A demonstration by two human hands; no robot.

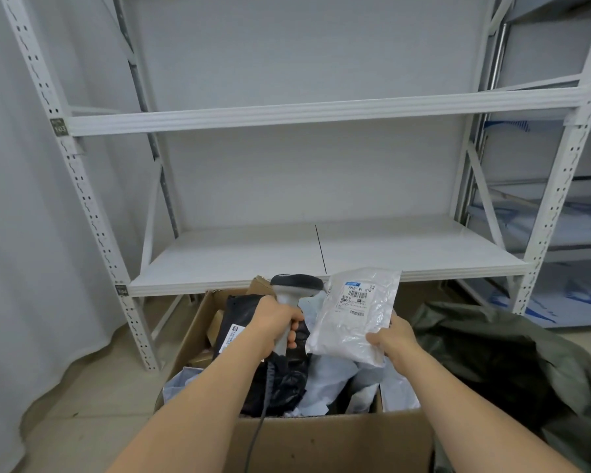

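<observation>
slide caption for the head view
Left hand grips grey handheld barcode scanner; right hand holds white labelled plastic parcel above open cardboard box.

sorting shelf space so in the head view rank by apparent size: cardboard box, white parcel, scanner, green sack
1. cardboard box and green sack, largest; both run out of frame, so I won't rank them
2. white parcel
3. scanner
</observation>
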